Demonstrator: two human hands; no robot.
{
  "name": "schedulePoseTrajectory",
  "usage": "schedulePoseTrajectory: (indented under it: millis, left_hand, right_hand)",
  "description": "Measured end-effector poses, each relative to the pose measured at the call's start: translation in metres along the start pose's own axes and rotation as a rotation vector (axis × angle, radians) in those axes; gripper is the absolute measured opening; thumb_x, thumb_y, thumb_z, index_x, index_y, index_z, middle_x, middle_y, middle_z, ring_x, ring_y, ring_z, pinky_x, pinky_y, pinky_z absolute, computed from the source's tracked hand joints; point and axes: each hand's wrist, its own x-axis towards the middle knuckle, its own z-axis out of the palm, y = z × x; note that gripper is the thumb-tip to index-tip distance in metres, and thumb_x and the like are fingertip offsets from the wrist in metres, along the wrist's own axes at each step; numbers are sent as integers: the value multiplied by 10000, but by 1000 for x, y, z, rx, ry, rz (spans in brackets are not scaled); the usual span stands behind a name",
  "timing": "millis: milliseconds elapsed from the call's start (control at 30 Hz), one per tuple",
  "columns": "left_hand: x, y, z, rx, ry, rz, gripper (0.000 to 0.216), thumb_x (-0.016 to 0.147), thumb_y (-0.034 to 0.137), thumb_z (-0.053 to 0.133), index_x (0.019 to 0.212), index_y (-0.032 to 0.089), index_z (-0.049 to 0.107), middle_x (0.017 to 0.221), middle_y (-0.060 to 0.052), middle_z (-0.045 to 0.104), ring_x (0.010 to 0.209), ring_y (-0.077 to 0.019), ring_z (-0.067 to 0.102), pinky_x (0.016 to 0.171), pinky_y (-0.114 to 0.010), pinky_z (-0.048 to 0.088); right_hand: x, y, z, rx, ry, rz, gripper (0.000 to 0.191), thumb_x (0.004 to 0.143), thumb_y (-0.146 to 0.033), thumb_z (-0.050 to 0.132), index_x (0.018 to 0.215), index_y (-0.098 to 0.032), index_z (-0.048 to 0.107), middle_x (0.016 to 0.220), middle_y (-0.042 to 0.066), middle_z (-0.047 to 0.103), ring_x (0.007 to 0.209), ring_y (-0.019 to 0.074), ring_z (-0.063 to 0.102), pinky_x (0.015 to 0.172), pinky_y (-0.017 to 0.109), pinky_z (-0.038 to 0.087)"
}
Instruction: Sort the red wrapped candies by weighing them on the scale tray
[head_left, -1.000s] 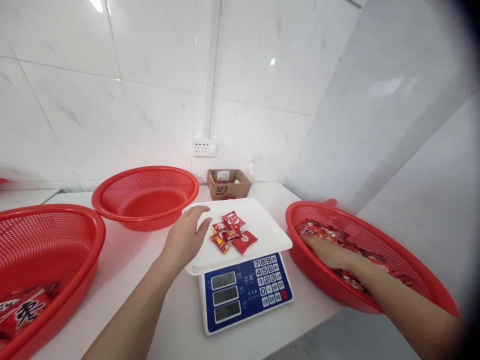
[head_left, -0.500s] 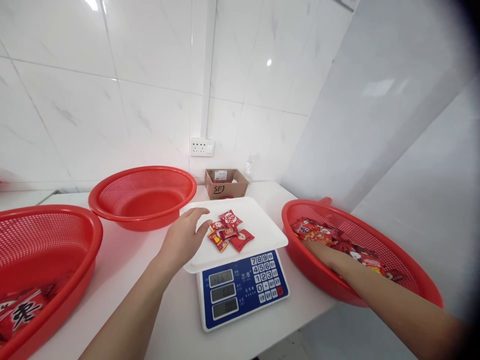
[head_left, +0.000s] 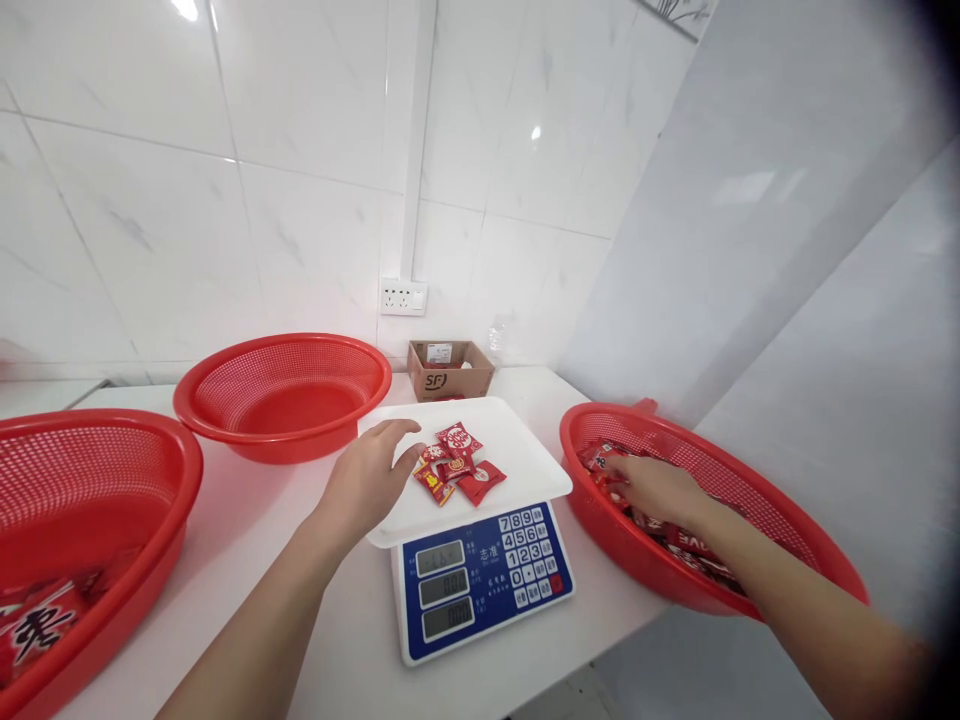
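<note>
A blue electronic scale (head_left: 480, 580) with a white weighing tray (head_left: 517, 445) stands at the middle of the counter. Several small red candy packets (head_left: 456, 464) lie on the tray. My left hand (head_left: 367, 478) rests open at the tray's left edge, its fingers just beside the packets. My right hand (head_left: 654, 487) reaches into the red mesh basket (head_left: 780, 520) on the right, among red packets (head_left: 694, 543). Its fingers are curled down onto those packets, and whether they grip one is hidden.
An empty red basket (head_left: 281, 395) sits behind the scale at the left. Another red basket (head_left: 90, 520) at the far left holds larger red packets (head_left: 37, 625). A small cardboard box (head_left: 448, 369) stands by the tiled wall under a socket (head_left: 403, 296). The counter edge runs close below the scale.
My right hand has lifted out of the packets and shifted toward the basket's near-left side. My left hand has stayed by the tray.
</note>
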Motion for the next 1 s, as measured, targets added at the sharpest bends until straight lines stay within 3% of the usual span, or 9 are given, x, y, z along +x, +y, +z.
schedulePoseTrajectory:
  millis: [67, 167, 267, 400, 467, 533, 700, 867, 1000]
  left_hand:
    - [-1, 1, 0, -29, -14, 4, 306, 888, 381, 402, 1113, 258, 568, 1184, -27, 618, 969, -240, 609, 811, -370, 483]
    - [-3, 7, -3, -138, -70, 46, 314, 882, 407, 413, 1111, 267, 577, 1173, -19, 625, 993, -232, 600, 828, -354, 481]
    - [-8, 17, -4, -285, -155, 90, 315, 867, 443, 444, 1085, 272, 594, 1151, -11, 636, 1046, -224, 580, 853, -331, 474]
    - [-16, 31, -1, -487, -269, 122, 392, 837, 437, 510, 1188, 265, 535, 1174, -31, 624, 1077, -211, 567, 887, -328, 461]
    - [-20, 36, 2, -549, -302, 134, 471, 816, 418, 552, 1253, 255, 484, 1183, -50, 614, 1032, -203, 581, 864, -327, 468]
    - [-22, 40, 4, -575, -300, 146, 394, 830, 385, 537, 1195, 238, 533, 1093, -52, 644, 929, -188, 601, 791, -308, 479]
    - [-17, 35, -2, -573, -134, 115, 211, 872, 325, 455, 837, 194, 617, 750, -3, 638, 671, -134, 555, 601, -238, 431]
    - [-7, 19, -20, -716, 161, -9, 208, 841, 379, 505, 856, 184, 577, 710, 8, 595, 613, -121, 531, 583, -242, 435]
    - [-5, 8, -31, -855, 242, -12, 223, 828, 401, 545, 857, 182, 577, 713, 10, 576, 619, -108, 516, 598, -238, 437]
  right_hand:
    - [0, 2, -12, -32, 5, 59, 145, 833, -259, 452, 778, -213, 578, 763, 112, 662, 709, 266, 615, 559, 332, 365]
    - [-5, -4, -31, 85, 168, 131, 165, 841, -354, 429, 802, -226, 525, 763, 80, 643, 701, 254, 582, 571, 336, 368]
    - [-17, -29, -45, 452, 258, -30, 194, 801, -408, 488, 730, -227, 488, 721, 10, 595, 683, 189, 549, 614, 300, 397]
    - [-37, -83, -44, 875, 96, -204, 241, 759, -436, 561, 705, -210, 497, 668, -20, 535, 637, 141, 503, 597, 265, 396]
    - [-44, -107, -36, 1043, -35, -299, 259, 737, -438, 598, 698, -204, 492, 650, -31, 518, 615, 123, 482, 580, 252, 387]
    - [-47, -127, -27, 1152, -147, -385, 253, 743, -422, 611, 708, -198, 497, 657, -36, 519, 615, 108, 476, 582, 242, 386]
    - [-41, -149, -8, 1303, -226, -392, 246, 772, -431, 601, 780, -196, 527, 666, -49, 530, 556, 83, 468, 517, 219, 402]
    - [-21, -146, 9, 1371, -98, -336, 231, 785, -380, 582, 941, -210, 560, 926, 7, 639, 853, 154, 606, 768, 310, 501]
    - [-10, -149, 18, 1116, 50, -315, 185, 791, -298, 550, 950, -217, 598, 939, 18, 675, 888, 185, 618, 833, 355, 472]
